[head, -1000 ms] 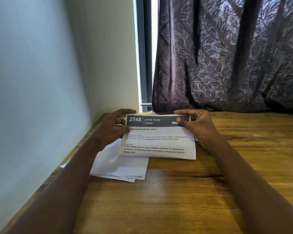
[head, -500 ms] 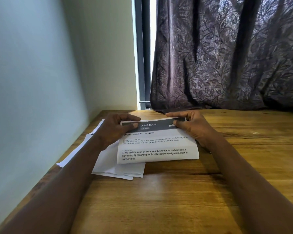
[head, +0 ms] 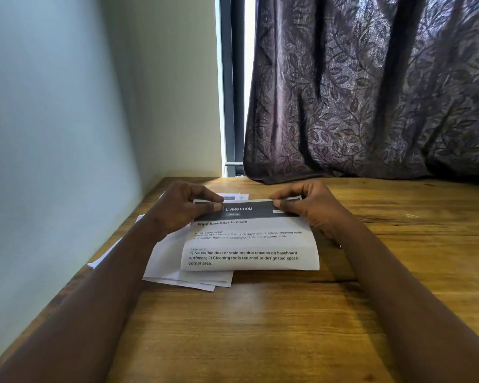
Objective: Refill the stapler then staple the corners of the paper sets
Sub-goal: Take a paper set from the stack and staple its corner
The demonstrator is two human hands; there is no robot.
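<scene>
A printed paper set [head: 249,244] with a dark header reading "LIVING ROOM" lies on the wooden table [head: 260,327]. My left hand [head: 183,208] pinches its top left corner between thumb and fingers. My right hand [head: 307,205] pinches the top right corner the same way. The top edge is lifted slightly and the sheets curve down toward me. More white sheets [head: 177,269] lie spread beneath and to the left. A further printed sheet [head: 231,197] peeks out behind the top edge. No stapler shows in this view.
A pale wall [head: 53,161] runs close along the table's left side. A dark patterned curtain [head: 371,92] hangs down to the table's far edge, with a window frame [head: 233,92] beside it. A small dark object [head: 340,246] peeks out by my right forearm.
Both hands have slid the paper set a little toward me and lower, and my left thumb now covers the number on the header. More of the sheets at the left show.
</scene>
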